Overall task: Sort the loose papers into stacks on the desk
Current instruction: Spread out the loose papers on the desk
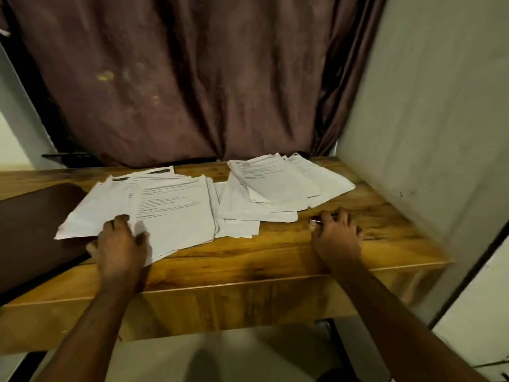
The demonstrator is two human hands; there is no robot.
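Loose white printed papers lie spread over the wooden desk (pixel 248 252). A fanned left pile (pixel 176 210) reaches the desk's left side, and a messier right pile (pixel 275 186) lies toward the back right. My left hand (pixel 118 244) presses down on the near corner of the left pile, fingers spread on the top sheets. My right hand (pixel 336 232) rests on bare wood just right of the papers. Its fingers curl over a thin pen-like object (pixel 316 221), whose pale tip pokes out to the left.
A brown curtain (pixel 192 78) hangs behind the desk. A pale wall (pixel 427 133) closes off the right side. A dark brown panel (pixel 33 224) lies along the desk's left, partly under the left pile. Bare wood shows along the front edge.
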